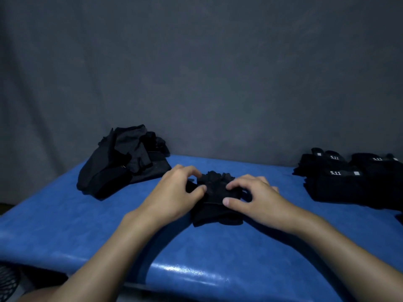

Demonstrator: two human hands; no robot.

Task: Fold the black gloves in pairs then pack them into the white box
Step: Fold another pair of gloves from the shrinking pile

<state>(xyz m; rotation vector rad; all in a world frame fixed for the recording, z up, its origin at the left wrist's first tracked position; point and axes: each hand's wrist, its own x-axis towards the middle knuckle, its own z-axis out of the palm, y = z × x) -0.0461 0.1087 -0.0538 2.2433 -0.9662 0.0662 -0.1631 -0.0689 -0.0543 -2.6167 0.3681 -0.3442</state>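
Observation:
A pair of black gloves (216, 199) lies stacked in the middle of the blue table (218, 258). My left hand (174, 192) grips its left side with curled fingers and thumb. My right hand (255, 197) pinches its right side, thumb on top of the fabric. A group of black gloves with white "5.11" labels (349, 177) lies at the right edge. No white box is in view.
A heap of dark fabric (124, 162) lies at the back left of the table. A grey cloth backdrop (196, 73) hangs behind. The table's front edge (185, 277) runs close below my forearms.

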